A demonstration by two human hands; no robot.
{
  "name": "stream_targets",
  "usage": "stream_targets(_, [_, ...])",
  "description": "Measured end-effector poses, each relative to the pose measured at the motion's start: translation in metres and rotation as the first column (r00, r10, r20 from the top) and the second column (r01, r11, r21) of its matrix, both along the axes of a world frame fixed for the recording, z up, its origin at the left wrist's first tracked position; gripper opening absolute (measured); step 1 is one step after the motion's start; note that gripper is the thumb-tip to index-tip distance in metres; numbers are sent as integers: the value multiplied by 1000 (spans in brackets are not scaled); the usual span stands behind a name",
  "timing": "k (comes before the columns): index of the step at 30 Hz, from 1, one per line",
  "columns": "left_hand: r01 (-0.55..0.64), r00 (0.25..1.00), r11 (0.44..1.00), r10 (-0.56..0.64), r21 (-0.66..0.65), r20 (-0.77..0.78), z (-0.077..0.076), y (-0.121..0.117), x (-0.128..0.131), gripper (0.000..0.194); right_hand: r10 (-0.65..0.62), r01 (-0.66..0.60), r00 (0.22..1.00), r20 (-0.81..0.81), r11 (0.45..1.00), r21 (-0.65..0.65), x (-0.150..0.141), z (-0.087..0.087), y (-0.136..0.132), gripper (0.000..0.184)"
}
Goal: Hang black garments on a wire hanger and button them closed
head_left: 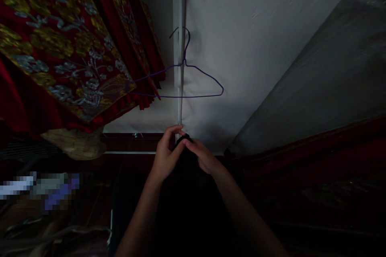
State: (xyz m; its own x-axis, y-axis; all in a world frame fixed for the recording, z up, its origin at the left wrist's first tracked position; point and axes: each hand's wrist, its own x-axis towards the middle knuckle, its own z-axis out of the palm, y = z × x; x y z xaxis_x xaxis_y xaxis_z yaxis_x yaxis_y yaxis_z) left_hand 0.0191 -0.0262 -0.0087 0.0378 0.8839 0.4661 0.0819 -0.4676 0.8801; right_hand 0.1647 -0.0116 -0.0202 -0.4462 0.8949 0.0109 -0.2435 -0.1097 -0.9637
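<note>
Both my hands meet at a dark cloth (187, 192) held up in front of me. My left hand (166, 156) has its fingers curled round the cloth's top edge. My right hand (204, 156) pinches the same small dark fold (183, 139) from the other side. The cloth hangs down between my forearms and is almost black in the dim light. Above the hands a purple wire hanger (193, 82) hangs bare on a white vertical strip (180, 48) against the pale wall.
Red fabric with gold and silver embroidery (60, 44) hangs at the upper left. A grey slanted panel (325, 72) fills the right. Dark wooden furniture (301, 176) lies below it. Blurred objects sit at the lower left.
</note>
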Motion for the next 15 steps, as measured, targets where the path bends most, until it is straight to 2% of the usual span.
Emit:
stream_targets(2, [103, 993, 994, -105, -44, -47, 1, 8, -18, 42, 159, -177, 972, 172, 979, 99, 8, 25, 11, 37])
stream_targets(4, [213, 958, 963, -239, -166, -159, -1, 15, -34, 53, 212, -298, 913, 350, 930, 214, 16, 51, 25, 29])
stream_targets(5, [237, 925, 940, -296, -246, -238, -3, 18, -41, 58, 180, -323, 883, 433, 903, 284, 19, 63, 33, 26])
stream_targets(6, [231, 882, 918, -337, -322, -330, -4, 20, -47, 60, 87, -313, 856, 510, 872, 376, 22, 75, 41, 23])
stream_targets(8, [130, 757, 907, -352, -401, -551, -2, 22, -60, 55, -220, -223, 778, 588, 778, 587, 23, 90, 61, 20])
stream_targets(10, [-24, 594, 930, -282, -366, -753, 5, 24, -74, 45, -483, -100, 705, 520, 658, 746, 20, 95, 84, 14])
stream_targets(11, [-90, 522, 939, -238, -331, -819, 11, 24, -81, 39, -552, -36, 697, 459, 611, 790, 18, 93, 96, 7])
stream_targets(12, [-139, 470, 942, -208, -305, -858, 17, 25, -89, 34, -582, 21, 710, 397, 580, 814, 16, 89, 109, 8])
stream_targets(13, [-172, 439, 938, -199, -300, -876, 23, 25, -96, 32, -585, 60, 734, 345, 562, 825, 13, 83, 121, 19])
stream_targets(15, [-227, 421, 925, -189, -305, -887, 32, 26, -110, 32, -543, 70, 781, 308, 566, 821, 9, 67, 143, 36])
